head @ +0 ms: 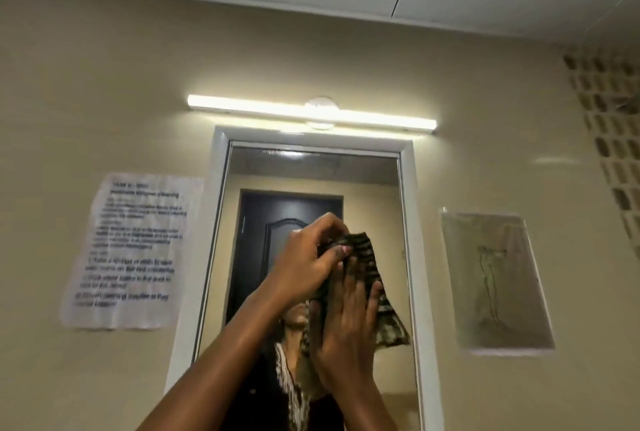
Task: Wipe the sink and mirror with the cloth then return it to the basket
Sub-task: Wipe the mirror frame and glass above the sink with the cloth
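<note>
A white-framed mirror (249, 170) hangs on the beige wall straight ahead. A dark striped cloth (367, 259) is held up in front of its glass, near the middle. My left hand (308, 257) pinches the cloth's upper edge with its fingers curled over it. My right hand (346, 323) lies flat against the cloth lower down, fingers pointing up. A loose corner of the cloth (393, 330) hangs out to the right. The sink and the basket are out of view.
A lit tube lamp (311, 113) sits just above the mirror. A printed paper notice (133, 250) is taped to the wall on the left, and a plastic-covered sheet (495, 278) on the right. A dark door (256, 222) shows in the mirror's reflection.
</note>
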`<state>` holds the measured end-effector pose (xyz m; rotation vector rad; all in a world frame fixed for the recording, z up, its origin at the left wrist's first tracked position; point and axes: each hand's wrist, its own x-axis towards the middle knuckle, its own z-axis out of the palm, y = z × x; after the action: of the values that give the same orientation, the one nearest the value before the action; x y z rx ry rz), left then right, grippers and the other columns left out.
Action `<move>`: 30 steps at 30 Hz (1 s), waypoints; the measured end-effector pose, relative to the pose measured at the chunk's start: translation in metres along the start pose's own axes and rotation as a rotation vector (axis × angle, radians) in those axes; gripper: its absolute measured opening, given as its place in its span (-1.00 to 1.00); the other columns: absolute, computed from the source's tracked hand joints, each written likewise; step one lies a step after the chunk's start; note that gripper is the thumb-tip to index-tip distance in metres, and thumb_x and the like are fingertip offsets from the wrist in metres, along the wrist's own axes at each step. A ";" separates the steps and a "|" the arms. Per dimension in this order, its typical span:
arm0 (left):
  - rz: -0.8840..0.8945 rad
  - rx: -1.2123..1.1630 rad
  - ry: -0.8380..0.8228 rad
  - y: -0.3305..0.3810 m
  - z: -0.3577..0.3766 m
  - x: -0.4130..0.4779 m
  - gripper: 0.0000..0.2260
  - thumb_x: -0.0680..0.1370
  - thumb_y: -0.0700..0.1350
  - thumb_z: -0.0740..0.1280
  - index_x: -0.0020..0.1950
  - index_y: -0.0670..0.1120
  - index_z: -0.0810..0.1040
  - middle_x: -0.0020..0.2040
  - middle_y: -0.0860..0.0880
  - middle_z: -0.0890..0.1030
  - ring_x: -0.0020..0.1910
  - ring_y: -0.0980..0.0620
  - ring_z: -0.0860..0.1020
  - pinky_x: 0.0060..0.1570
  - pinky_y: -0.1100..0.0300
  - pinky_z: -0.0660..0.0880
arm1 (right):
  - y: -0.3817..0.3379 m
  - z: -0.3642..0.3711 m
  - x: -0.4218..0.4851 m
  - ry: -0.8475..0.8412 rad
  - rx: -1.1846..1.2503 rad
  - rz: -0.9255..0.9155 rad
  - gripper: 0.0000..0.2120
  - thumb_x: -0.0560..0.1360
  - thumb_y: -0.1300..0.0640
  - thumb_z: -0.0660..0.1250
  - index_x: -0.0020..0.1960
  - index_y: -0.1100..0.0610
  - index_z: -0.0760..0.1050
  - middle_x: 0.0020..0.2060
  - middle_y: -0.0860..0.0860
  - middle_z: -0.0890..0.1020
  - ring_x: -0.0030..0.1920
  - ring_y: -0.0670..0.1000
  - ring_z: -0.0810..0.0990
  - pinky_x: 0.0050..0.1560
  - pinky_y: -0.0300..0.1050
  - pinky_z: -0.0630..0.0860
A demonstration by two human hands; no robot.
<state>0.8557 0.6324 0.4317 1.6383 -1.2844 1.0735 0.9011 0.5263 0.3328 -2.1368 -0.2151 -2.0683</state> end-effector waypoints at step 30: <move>-0.201 0.381 0.811 -0.142 -0.085 0.021 -0.40 0.54 0.19 -0.05 0.35 -0.16 0.43 0.21 -0.28 0.58 0.19 -0.28 0.52 0.03 0.02 0.39 | -0.140 0.102 0.266 0.020 0.055 -0.313 -0.60 0.57 -0.09 0.05 0.29 0.12 0.34 0.24 0.13 0.45 0.31 0.14 0.31 0.44 0.17 -0.03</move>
<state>0.9846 0.7307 0.4697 1.3068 -0.3937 1.6816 0.9798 0.6824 0.5977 -2.1645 -0.6328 -2.2119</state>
